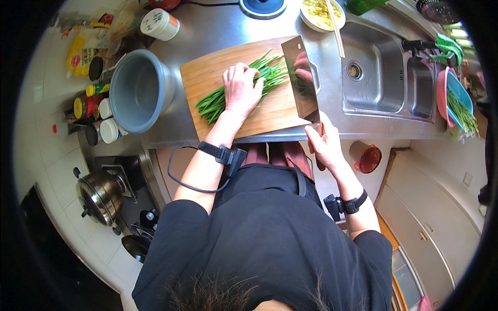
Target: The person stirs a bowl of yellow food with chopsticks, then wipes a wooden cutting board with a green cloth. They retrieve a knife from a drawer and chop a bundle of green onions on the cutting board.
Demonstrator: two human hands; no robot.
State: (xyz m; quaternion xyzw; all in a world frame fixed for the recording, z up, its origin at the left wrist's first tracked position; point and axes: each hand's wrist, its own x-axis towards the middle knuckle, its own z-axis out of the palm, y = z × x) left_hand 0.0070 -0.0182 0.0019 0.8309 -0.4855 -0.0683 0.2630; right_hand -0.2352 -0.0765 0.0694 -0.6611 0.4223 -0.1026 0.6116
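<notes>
A bundle of long green stalks, seemingly garlic chives, lies slantwise across a wooden cutting board. My left hand presses down on the middle of the bundle with curled fingers. In my right hand is the handle of a broad cleaver. Its blade stands at the right side of the board, just beyond the stalk ends, and mirrors some green and part of a hand. Whether the edge touches the board cannot be told.
Left of the board stands a grey-blue basin. A bowl of yellow food with chopsticks across it sits at the back, beside the steel sink. Colanders with greens are far right. A metal pot is on the stove.
</notes>
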